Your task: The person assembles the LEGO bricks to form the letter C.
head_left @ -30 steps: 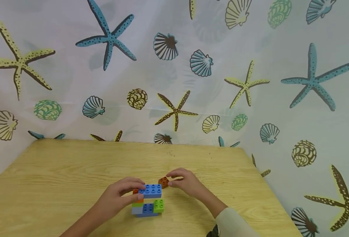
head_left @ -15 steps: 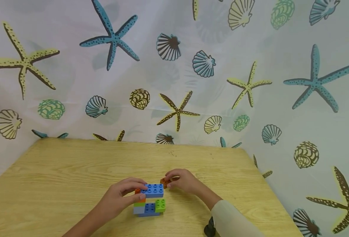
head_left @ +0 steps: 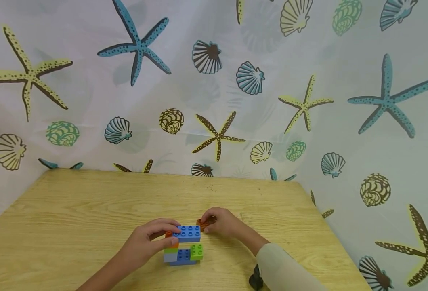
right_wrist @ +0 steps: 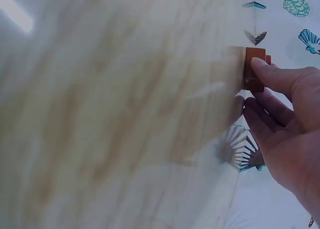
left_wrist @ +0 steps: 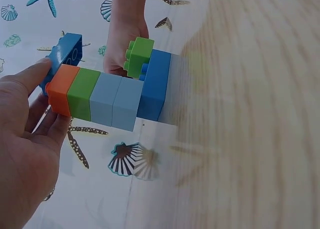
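Note:
My left hand grips the top of a stack of toy building bricks. In the left wrist view its thumb lies on the upper blue brick, with fingers under the orange brick. Along the stack follow a green brick, light blue bricks and a long blue base brick. A lime green brick sits on the base's other end, below the overhanging upper blue brick. Behind the stack, my right hand pinches a reddish-brown brick, its thumb against the side.
The wooden table stretches back to a white curtain printed with shells and starfish, which also runs along the right side. A small black object lies beside the right sleeve.
My right hand's thumb and fingers have closed in on the reddish-brown brick, which they stood around before. The left hand keeps its hold on the stack. The head view has shifted slightly.

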Demonstrator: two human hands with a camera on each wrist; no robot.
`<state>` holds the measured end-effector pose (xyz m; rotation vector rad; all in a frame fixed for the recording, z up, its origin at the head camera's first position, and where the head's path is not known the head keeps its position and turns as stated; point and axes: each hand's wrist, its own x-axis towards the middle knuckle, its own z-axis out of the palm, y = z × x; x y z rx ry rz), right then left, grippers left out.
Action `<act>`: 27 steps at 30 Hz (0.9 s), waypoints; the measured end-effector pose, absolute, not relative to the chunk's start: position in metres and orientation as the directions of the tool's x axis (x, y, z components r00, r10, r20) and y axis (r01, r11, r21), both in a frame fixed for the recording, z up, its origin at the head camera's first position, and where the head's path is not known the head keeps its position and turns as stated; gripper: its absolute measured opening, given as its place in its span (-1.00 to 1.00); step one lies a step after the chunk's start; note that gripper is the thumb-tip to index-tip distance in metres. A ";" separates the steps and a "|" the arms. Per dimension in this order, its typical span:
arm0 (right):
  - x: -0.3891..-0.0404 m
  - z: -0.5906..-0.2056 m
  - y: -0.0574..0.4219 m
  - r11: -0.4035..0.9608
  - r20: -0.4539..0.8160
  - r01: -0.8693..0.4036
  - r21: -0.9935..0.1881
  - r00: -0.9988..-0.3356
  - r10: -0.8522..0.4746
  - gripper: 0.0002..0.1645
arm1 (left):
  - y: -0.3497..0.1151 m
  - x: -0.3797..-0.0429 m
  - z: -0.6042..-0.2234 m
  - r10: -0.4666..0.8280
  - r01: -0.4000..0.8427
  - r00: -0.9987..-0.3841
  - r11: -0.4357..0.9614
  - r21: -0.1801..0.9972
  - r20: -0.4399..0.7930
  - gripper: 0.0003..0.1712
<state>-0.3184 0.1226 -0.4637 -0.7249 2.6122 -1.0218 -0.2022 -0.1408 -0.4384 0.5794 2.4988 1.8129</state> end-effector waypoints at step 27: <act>-0.276 -0.442 0.137 0.404 0.070 -0.337 -0.850 -0.834 -0.547 -0.77 | -0.142 -0.204 -0.441 0.309 0.325 -0.921 0.265 0.908 0.239 -0.75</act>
